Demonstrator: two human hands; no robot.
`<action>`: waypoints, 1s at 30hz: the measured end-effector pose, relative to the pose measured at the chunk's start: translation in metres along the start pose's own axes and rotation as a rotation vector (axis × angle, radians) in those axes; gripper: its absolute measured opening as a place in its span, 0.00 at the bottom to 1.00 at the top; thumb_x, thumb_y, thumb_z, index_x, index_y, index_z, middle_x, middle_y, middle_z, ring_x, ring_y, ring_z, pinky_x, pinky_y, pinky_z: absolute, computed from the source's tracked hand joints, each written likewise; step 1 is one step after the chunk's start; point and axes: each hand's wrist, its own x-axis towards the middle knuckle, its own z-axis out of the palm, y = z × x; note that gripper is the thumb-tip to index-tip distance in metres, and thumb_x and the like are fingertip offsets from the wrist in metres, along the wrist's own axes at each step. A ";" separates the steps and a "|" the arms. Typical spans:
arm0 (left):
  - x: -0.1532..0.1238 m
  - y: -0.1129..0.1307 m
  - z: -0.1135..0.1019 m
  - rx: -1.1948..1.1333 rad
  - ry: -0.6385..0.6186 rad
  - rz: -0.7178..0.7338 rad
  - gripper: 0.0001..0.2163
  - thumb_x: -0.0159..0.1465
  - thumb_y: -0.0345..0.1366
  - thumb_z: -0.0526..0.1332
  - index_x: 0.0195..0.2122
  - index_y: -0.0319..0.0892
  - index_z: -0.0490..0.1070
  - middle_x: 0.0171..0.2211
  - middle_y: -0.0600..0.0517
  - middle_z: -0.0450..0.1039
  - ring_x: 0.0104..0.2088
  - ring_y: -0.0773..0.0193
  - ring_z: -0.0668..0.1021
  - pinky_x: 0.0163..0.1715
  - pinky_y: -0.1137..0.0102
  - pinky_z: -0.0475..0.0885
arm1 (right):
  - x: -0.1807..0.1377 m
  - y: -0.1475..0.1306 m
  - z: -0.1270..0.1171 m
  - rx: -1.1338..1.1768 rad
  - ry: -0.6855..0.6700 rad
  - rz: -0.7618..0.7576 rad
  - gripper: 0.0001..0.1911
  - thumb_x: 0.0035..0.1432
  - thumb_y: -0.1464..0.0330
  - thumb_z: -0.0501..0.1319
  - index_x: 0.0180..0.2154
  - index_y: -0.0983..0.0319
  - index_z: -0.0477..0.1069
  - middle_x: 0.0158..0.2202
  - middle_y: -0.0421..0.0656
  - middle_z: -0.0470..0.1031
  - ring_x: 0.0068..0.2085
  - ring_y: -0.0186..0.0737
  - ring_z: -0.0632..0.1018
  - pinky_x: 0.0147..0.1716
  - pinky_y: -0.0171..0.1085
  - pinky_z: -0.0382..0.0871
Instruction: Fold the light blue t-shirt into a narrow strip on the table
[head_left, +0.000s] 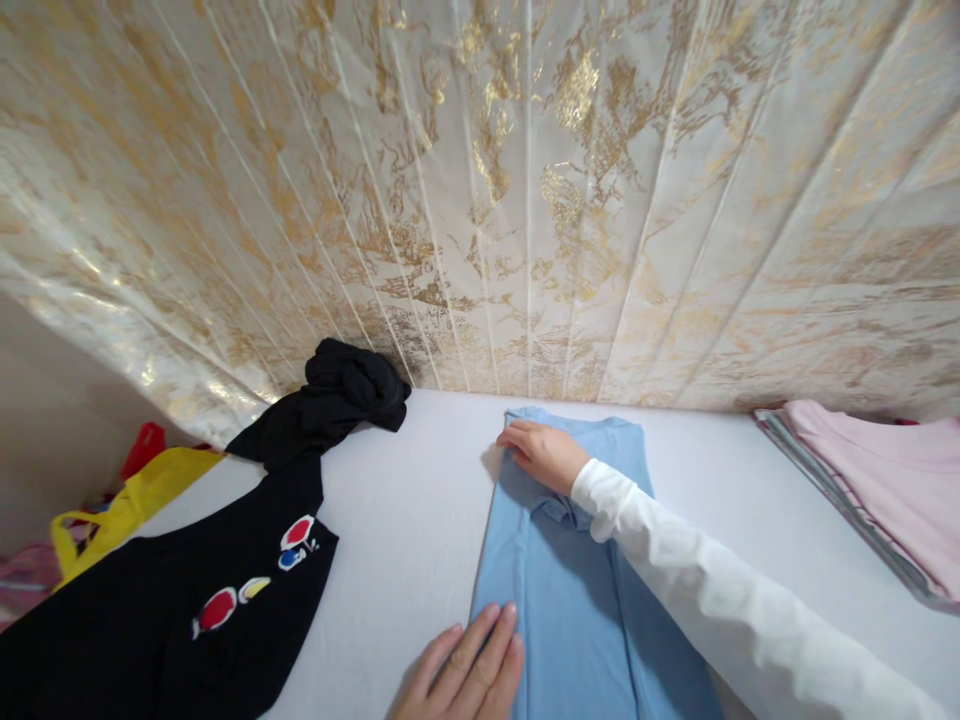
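Observation:
A light blue garment (574,620) lies folded into a long strip in front of me, with a bunched fold near its far end. My right hand (544,455), in a white sleeve, is at the garment's far left edge. Its fingers are bent and closed on the cloth there. Near the front, my left hand (469,670) rests flat along the garment's left edge, fingers stretched out and holding nothing. The lower part of this hand and the garment's near end lie outside the view.
On the left lies a black garment (247,560) with red, white and blue prints, and a bunched black cloth (352,385) behind it. Beyond is a yellow cloth (150,490). A folded pink garment (885,470) tops a stack on the right. A gold-patterned curtain (525,200) hangs behind the white surface (420,480).

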 end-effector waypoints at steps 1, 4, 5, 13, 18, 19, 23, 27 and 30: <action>0.006 -0.004 -0.003 -0.001 -0.035 0.014 0.17 0.72 0.37 0.45 0.58 0.41 0.65 0.61 0.51 0.62 0.63 0.61 0.60 0.56 0.71 0.60 | -0.002 0.002 -0.001 0.005 0.009 0.034 0.17 0.60 0.78 0.53 0.49 0.63 0.69 0.47 0.46 0.74 0.45 0.39 0.75 0.43 0.34 0.65; 0.023 -0.011 -0.005 -0.061 -0.128 -0.008 0.21 0.71 0.37 0.46 0.62 0.35 0.58 0.63 0.46 0.58 0.63 0.59 0.59 0.56 0.69 0.60 | -0.008 0.006 0.003 0.013 0.005 0.092 0.20 0.62 0.76 0.50 0.54 0.67 0.66 0.53 0.51 0.71 0.50 0.42 0.75 0.48 0.38 0.65; 0.027 -0.011 -0.003 -0.076 -0.126 -0.027 0.21 0.70 0.38 0.46 0.62 0.34 0.57 0.63 0.44 0.57 0.63 0.57 0.59 0.56 0.68 0.59 | -0.010 0.007 0.007 0.016 -0.006 0.093 0.20 0.63 0.75 0.51 0.55 0.66 0.65 0.56 0.52 0.69 0.53 0.44 0.72 0.50 0.40 0.64; 0.027 0.003 0.014 -0.019 -0.151 -0.009 0.22 0.68 0.30 0.47 0.63 0.34 0.55 0.61 0.42 0.61 0.61 0.54 0.64 0.54 0.65 0.62 | 0.007 0.020 0.041 0.015 -0.032 0.160 0.29 0.66 0.60 0.49 0.64 0.67 0.54 0.67 0.53 0.50 0.66 0.50 0.53 0.61 0.50 0.51; 0.026 -0.002 0.011 -0.069 -0.201 -0.035 0.24 0.69 0.34 0.47 0.65 0.32 0.49 0.63 0.43 0.57 0.62 0.56 0.62 0.54 0.66 0.63 | 0.011 0.022 0.037 0.002 -0.021 0.153 0.30 0.66 0.58 0.49 0.63 0.67 0.55 0.66 0.53 0.51 0.66 0.49 0.54 0.61 0.49 0.51; 0.026 -0.004 0.009 -0.100 -0.214 -0.033 0.26 0.70 0.38 0.48 0.66 0.31 0.47 0.63 0.42 0.56 0.63 0.55 0.61 0.54 0.66 0.63 | 0.008 0.021 0.035 0.000 -0.017 0.141 0.30 0.66 0.58 0.49 0.64 0.67 0.54 0.66 0.53 0.51 0.66 0.49 0.54 0.61 0.49 0.51; 0.026 -0.012 -0.002 -0.272 -0.275 -0.049 0.31 0.69 0.44 0.50 0.67 0.32 0.40 0.65 0.42 0.51 0.64 0.56 0.57 0.56 0.66 0.62 | -0.017 0.012 0.029 0.004 0.003 0.074 0.31 0.67 0.57 0.48 0.65 0.67 0.51 0.67 0.52 0.48 0.66 0.46 0.51 0.62 0.47 0.49; 0.026 -0.017 -0.012 -0.388 -0.329 -0.111 0.29 0.69 0.37 0.50 0.68 0.38 0.39 0.67 0.45 0.45 0.66 0.58 0.53 0.60 0.63 0.58 | -0.039 0.004 0.031 0.024 0.010 0.036 0.35 0.66 0.53 0.49 0.64 0.69 0.51 0.67 0.54 0.48 0.67 0.48 0.50 0.63 0.48 0.46; 0.029 -0.016 -0.018 -0.417 -0.389 -0.144 0.28 0.70 0.38 0.50 0.68 0.40 0.40 0.68 0.46 0.41 0.66 0.57 0.51 0.61 0.60 0.57 | -0.044 0.004 0.036 0.039 0.015 0.034 0.35 0.65 0.52 0.49 0.64 0.69 0.52 0.67 0.55 0.49 0.67 0.50 0.50 0.63 0.51 0.47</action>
